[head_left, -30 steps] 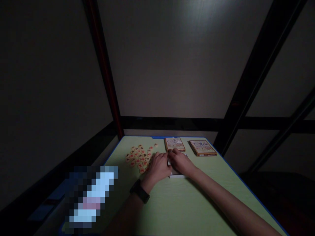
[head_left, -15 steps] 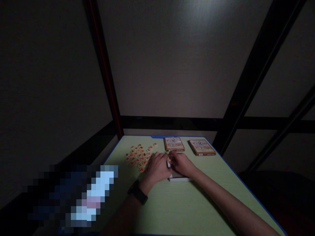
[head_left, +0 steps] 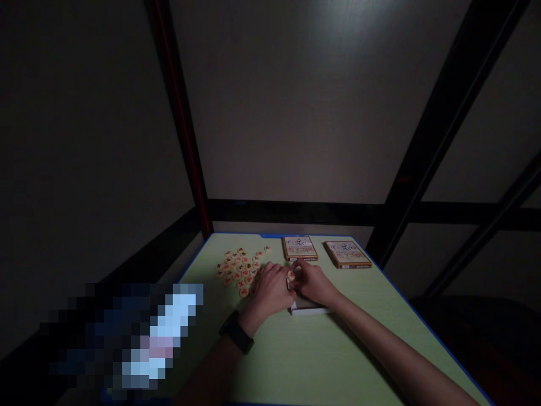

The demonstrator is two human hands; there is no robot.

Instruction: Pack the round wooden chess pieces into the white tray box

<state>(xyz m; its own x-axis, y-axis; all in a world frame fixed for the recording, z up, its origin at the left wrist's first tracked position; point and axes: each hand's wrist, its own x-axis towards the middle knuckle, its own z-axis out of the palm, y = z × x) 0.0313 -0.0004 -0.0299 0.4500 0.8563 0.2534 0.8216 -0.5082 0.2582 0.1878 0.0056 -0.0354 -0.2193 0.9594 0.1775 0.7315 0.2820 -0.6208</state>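
Observation:
A shallow grey tray with a pale rim lies on the table, partly covered by my hands. My right hand reaches over it, fingers closed on a round Chinese chess piece marked in red. Beside it, my left hand, with a dark watch at the wrist, is curled down at the tray's left edge. Whatever lies under those fingers is hidden. To the left of that hand, several loose wooden Chinese chess pieces with red or black characters lie spread out.
Two flat printed boxes lie beyond my hands, one box at the back middle, another box further right. The green table has a blue edge. A blurred-out bright patch shows at the lower left. Dark wall panels stand behind.
The chess piece at my right fingertips has turned, so its red-marked face now shows. My left hand stays nearly in place; the boxes and spread pieces look unchanged.

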